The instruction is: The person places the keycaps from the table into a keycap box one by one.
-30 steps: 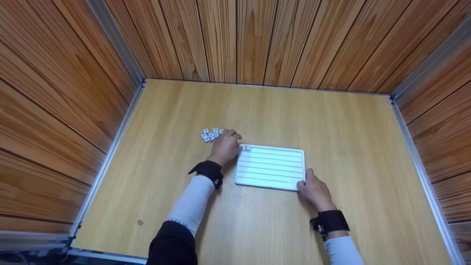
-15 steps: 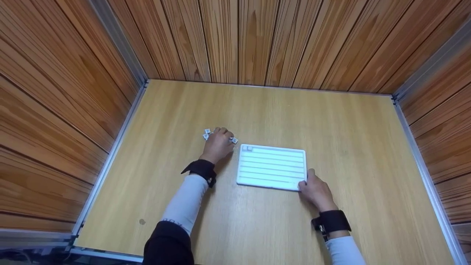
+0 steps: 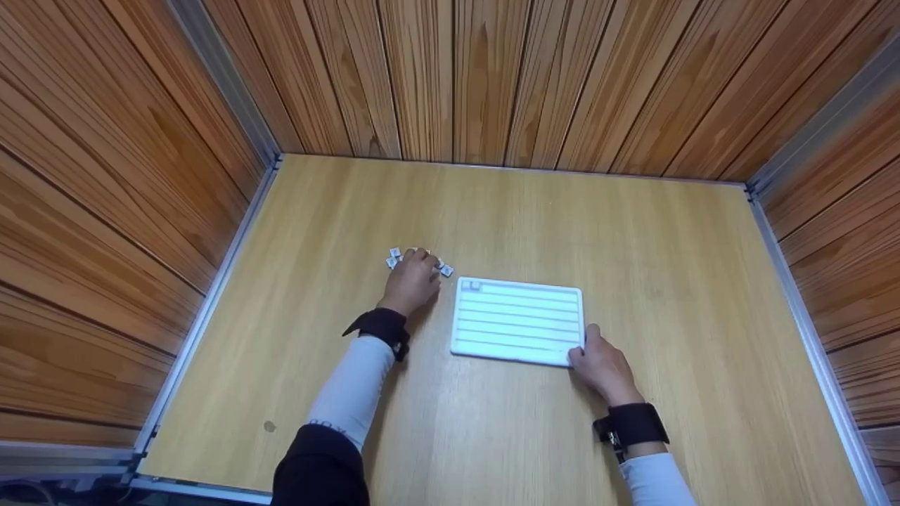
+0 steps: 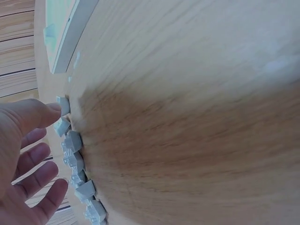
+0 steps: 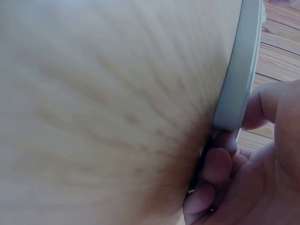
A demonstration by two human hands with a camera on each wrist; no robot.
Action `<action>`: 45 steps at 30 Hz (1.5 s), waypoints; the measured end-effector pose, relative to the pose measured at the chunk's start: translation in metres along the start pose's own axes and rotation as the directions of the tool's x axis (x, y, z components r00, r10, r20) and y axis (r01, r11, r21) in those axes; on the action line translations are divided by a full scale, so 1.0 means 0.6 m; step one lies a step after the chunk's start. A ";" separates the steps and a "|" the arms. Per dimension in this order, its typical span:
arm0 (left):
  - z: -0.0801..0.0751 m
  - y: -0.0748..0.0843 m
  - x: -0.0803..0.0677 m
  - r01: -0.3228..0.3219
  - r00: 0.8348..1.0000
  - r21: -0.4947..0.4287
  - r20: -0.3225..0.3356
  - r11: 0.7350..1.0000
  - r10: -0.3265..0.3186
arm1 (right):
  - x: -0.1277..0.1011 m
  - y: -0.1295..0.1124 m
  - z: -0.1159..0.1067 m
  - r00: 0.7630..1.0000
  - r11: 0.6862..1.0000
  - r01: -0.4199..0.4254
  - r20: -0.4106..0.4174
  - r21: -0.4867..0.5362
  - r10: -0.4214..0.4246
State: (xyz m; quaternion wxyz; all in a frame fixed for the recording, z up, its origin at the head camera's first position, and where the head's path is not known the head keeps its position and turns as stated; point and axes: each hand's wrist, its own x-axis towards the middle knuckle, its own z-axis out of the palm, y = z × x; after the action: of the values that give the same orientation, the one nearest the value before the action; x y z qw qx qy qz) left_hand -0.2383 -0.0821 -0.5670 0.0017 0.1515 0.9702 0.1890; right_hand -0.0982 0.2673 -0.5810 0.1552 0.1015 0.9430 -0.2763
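Observation:
My left hand (image 3: 411,284) hovers over a small pile of white keycaps (image 3: 447,270), hiding most of them in the head view. In the left wrist view its fingers are spread and loosely bent, the thumb tip beside the nearest of the keycaps (image 4: 72,140); nothing is held between them. A white ridged tray (image 3: 517,320) lies to the right, two small keycaps (image 3: 470,285) sitting in its top-left corner. My right hand (image 3: 601,365) grips the tray's lower right corner, thumb on top and fingers curled beneath the edge (image 5: 241,65).
The wooden tabletop (image 3: 520,436) spreads around the tray and pile. Wood-plank walls (image 3: 485,84) stand at the back and both sides, with metal rails along the table edges. A dark round mark (image 3: 269,426) shows at the front left.
My left hand has moved from the tray's top-left corner leftward to the keycap pile. One keycap now shows at the hand's right. The right hand stays on the tray corner.

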 end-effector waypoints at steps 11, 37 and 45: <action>0.009 -0.002 0.003 0.033 0.999 -0.012 0.022 0.999 -0.032 | 0.000 0.001 -0.001 1.000 1.000 -0.009 0.019 0.009 0.009; 0.016 0.005 0.002 0.070 0.995 0.011 0.073 0.997 -0.071 | 0.000 0.001 0.000 1.000 1.000 -0.003 0.008 -0.008 0.003; 0.018 0.005 -0.002 0.048 0.997 0.003 0.066 0.999 -0.048 | 0.000 0.001 0.001 1.000 1.000 -0.019 0.019 0.005 0.019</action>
State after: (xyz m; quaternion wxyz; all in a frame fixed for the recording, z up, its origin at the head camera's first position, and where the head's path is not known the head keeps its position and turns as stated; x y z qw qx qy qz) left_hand -0.2357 -0.0754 -0.5762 0.0383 0.1343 0.9731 0.1833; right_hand -0.0980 0.2676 -0.5818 0.1666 0.1081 0.9398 -0.2781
